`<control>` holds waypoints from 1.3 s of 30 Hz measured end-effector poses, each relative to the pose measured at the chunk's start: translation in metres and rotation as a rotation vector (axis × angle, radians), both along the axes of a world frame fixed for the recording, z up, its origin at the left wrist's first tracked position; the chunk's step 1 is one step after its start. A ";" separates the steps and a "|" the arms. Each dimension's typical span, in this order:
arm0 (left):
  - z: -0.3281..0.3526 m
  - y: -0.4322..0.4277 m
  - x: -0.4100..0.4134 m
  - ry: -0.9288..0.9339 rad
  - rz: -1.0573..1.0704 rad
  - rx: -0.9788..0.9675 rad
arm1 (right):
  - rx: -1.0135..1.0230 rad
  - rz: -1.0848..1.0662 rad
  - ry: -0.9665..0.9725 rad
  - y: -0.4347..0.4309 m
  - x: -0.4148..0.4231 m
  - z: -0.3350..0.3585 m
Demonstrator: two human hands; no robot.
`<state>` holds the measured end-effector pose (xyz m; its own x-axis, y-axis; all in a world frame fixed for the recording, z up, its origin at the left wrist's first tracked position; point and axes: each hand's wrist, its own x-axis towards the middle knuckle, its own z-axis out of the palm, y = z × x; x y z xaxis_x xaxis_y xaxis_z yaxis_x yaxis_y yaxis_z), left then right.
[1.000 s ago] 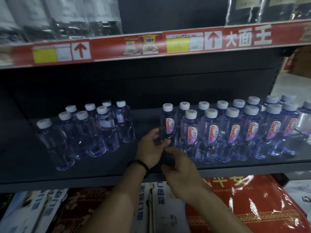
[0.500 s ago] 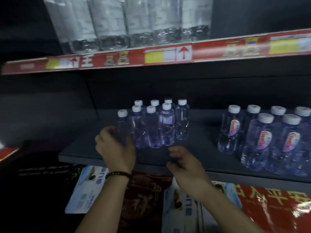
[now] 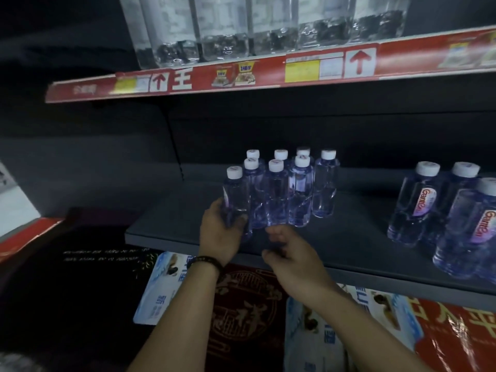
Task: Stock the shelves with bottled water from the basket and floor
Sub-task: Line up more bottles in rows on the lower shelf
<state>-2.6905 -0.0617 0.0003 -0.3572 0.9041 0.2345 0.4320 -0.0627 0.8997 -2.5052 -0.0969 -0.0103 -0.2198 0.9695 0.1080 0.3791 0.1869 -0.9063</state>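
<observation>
On the dark grey shelf (image 3: 349, 237) stands a cluster of several small clear water bottles with white caps (image 3: 300, 194). My left hand (image 3: 218, 234) is wrapped around the lower part of the front-left bottle (image 3: 234, 194), which stands upright at the cluster's corner. My right hand (image 3: 292, 253) hovers just in front of the cluster, fingers loosely curled and holding nothing. A second group of labelled bottles (image 3: 418, 202) stands at the right end of the shelf.
The upper shelf has a red price strip (image 3: 241, 76) and large clear bottles (image 3: 222, 25) on it. Below the grey shelf lie blue-and-white packs (image 3: 161, 288) and red boxes (image 3: 456, 339). Bare shelf lies between the two bottle groups.
The view swung left from the labelled bottles to the left cluster. My left hand moved there and closed on the front-left bottle. My right hand followed, still holding nothing.
</observation>
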 end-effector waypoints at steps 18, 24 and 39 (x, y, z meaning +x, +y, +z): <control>-0.012 -0.009 0.076 0.066 -0.384 -0.065 | 0.024 -0.122 0.048 0.005 0.072 0.002; -0.014 0.000 0.139 0.108 -0.487 -0.009 | 0.004 -0.140 0.030 -0.002 0.126 0.000; -0.013 0.005 0.257 0.088 -0.604 -0.014 | 0.018 -0.355 -0.023 -0.028 0.218 -0.003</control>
